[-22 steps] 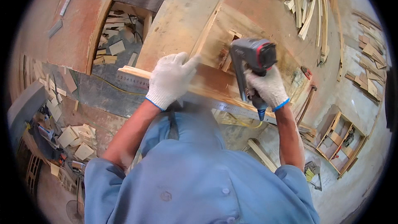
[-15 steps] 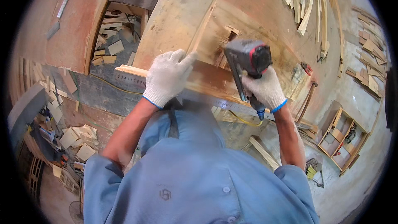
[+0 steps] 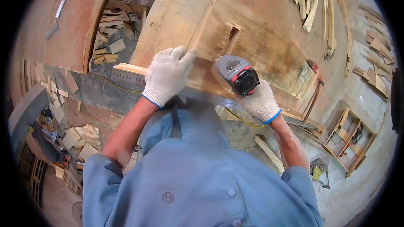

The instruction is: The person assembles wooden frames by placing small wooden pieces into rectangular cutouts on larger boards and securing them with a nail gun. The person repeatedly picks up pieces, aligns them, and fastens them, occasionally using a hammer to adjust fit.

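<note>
My left hand (image 3: 165, 75), in a white knitted glove, lies over a pale wooden strip (image 3: 134, 68) at the bench's near edge, fingers stretched forward and thumb apart. A metal ruler (image 3: 126, 77) runs along that edge, passing under this hand. My right hand (image 3: 261, 103), gloved alike, is closed round the handle of a grey and black nail gun (image 3: 235, 75) with a red-trimmed head. The gun is tilted above the wood to the right of my left hand; its nose and handle are mostly hidden beneath its body.
A slot (image 3: 231, 38) opens in the bench top (image 3: 269, 29) beyond the gun. Red-handled pliers (image 3: 312, 66) and a hammer (image 3: 313, 98) lie at the right. Wooden strips (image 3: 311, 4) are piled far right. Offcuts (image 3: 118, 46) fill a gap at left. A yellow hose (image 3: 244, 122) hangs nearby.
The nail gun has swung in my right hand: its head has moved nearer and left, showing its end cap. My left hand stays on the strip, shifted slightly left.
</note>
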Motion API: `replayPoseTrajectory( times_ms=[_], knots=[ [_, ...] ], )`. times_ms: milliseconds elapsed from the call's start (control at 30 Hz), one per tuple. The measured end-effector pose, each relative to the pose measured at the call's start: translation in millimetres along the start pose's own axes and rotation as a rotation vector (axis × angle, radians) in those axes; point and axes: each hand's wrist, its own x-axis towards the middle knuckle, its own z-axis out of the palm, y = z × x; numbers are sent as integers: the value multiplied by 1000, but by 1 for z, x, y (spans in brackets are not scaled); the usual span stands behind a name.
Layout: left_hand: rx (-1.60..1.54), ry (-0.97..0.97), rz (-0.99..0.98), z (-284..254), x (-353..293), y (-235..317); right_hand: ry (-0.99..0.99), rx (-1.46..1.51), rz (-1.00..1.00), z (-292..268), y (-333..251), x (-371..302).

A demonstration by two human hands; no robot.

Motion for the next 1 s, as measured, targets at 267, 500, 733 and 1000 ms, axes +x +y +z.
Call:
replayPoseTrajectory(
  times_ms=[267, 500, 733, 1000],
  knots=[
    [12, -46, -4, -3, -2, 0, 148, 458, 133, -21, 31, 1],
    [4, -32, 23, -3, 3, -2, 197, 575, 119, -44, 48, 36],
    [18, 0, 19, 0, 1, -2, 99, 438, 136, -19, 58, 9],
    [31, -9, 12, 1, -1, -2, 8, 233, 191, -26, 43, -4]
  ],
)
